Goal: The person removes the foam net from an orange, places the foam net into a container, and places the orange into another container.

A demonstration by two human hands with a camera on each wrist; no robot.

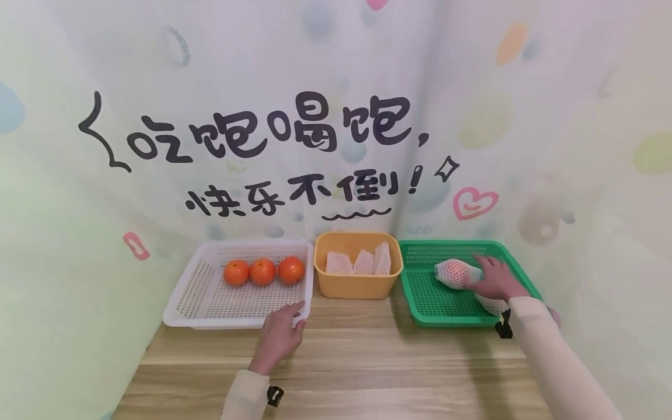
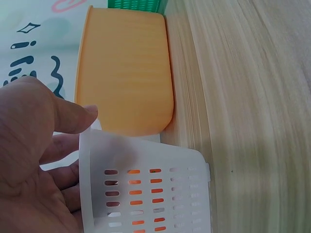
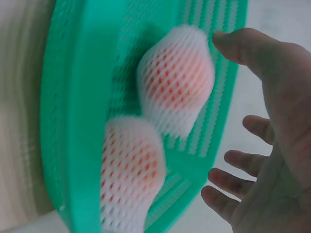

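My left hand (image 1: 280,335) grips the front right corner of a white plastic basket (image 1: 210,322); in the left wrist view the thumb (image 2: 73,116) lies at the rim, the fingers behind it. Three round orange-red fruits (image 1: 263,272) sit in a row in that basket. My right hand (image 1: 496,280) hovers over the green basket (image 1: 446,321), its fingers spread and holding nothing. Two fruits in white foam net sleeves lie there: one wrapped fruit (image 3: 176,80) near the right thumb tip, the other wrapped fruit (image 3: 132,167) closer to the basket's side wall.
Between the two baskets stands a yellow bin (image 1: 359,287) with white foam net sleeves (image 1: 364,262) inside. All three containers stand on a wood-grain table (image 1: 362,367), against a printed curtain (image 1: 294,58) with black lettering.
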